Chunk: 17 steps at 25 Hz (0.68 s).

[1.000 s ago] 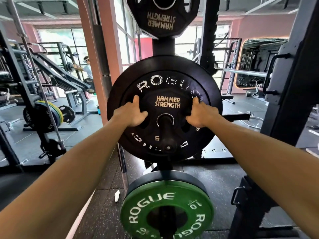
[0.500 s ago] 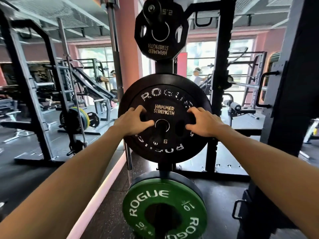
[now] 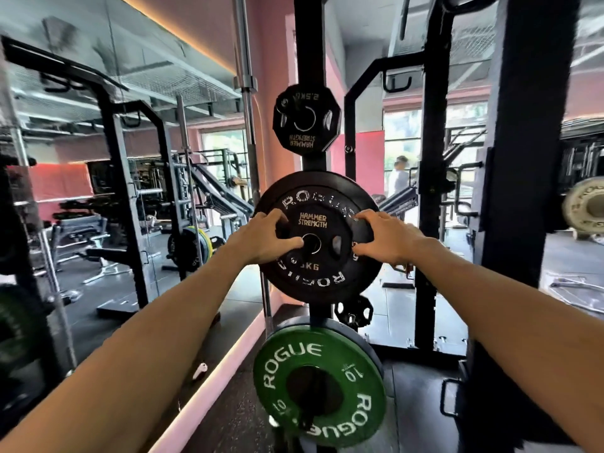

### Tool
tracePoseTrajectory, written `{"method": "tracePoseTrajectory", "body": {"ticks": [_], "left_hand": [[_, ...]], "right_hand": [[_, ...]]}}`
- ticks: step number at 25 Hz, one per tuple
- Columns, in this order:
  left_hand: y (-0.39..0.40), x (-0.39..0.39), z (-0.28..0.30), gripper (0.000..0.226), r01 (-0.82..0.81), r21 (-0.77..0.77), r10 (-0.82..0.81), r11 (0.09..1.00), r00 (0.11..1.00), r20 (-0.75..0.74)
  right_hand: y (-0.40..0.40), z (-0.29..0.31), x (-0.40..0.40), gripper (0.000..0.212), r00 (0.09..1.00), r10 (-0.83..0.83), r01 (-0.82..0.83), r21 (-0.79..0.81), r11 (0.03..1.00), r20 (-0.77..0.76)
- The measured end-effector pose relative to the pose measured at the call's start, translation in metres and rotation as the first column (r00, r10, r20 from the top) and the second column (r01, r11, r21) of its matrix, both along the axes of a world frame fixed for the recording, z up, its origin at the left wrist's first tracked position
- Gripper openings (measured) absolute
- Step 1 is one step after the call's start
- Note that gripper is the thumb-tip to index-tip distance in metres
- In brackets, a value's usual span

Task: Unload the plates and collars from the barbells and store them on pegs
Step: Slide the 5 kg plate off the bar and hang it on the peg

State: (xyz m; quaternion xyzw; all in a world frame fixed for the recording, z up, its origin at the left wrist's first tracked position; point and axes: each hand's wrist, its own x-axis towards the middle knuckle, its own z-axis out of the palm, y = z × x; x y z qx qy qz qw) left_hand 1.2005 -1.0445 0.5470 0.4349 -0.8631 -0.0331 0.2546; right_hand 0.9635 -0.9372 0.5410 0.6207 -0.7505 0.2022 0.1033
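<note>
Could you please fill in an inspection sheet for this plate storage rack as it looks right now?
Surface: dark gym floor, pink strip along the wall base.
Job's things: small black plate in front of a large black plate on the middle peg; green plate below; top plate above.
Clutter: small white object on the floor.
Grippers: left hand and right hand grip the small black plate's sides.
Cables: nothing seen.
Surroundings: upright barbell, racks, a person far off.

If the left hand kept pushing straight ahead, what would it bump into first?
The left hand already touches the small black Hammer Strength plate. Straight on, it presses that against the bigger black Rogue plate behind, though their gap is unclear.
</note>
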Motion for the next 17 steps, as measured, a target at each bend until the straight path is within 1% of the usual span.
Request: {"method": "tracePoseTrajectory", "body": {"ticks": [4, 7, 9, 12, 15, 17], "left_hand": [[0.083, 0.006, -0.005, 0.079, 0.023, -0.006, -0.023, 1.0, 1.0, -0.02], [0.148, -0.005, -0.001, 0.086, 0.042, 0.01, -0.042, 0.999, 0.998, -0.04], [0.183, -0.018, 0.005, 0.087, 0.079, 0.011, -0.078, 0.997, 0.995, -0.056], [0.233, -0.045, 0.015, 0.085, 0.127, 0.005, -0.127, 0.992, 0.99, -0.061], [0.279, -0.079, 0.024, 0.074, 0.189, -0.023, -0.19, 0.982, 0.981, -0.048], [0.306, -0.102, 0.027, 0.071, 0.212, -0.034, -0.213, 0.977, 0.976, -0.037]], "right_hand": [[0.088, 0.001, 0.008, 0.08, 1.0, -0.006, 0.007, 0.012, 1.0, -0.018], [0.156, 0.003, 0.001, 0.083, 1.0, -0.02, 0.021, 0.033, 0.999, -0.009], [0.198, 0.01, -0.007, 0.083, 0.999, -0.041, 0.042, 0.031, 0.999, -0.003], [0.262, 0.02, -0.029, 0.082, 0.993, -0.113, 0.113, 0.017, 0.993, -0.022], [0.323, 0.028, -0.061, 0.078, 0.983, -0.183, 0.182, -0.013, 0.983, -0.027], [0.36, 0.033, -0.081, 0.077, 0.976, -0.217, 0.217, -0.018, 0.976, -0.02]]}}
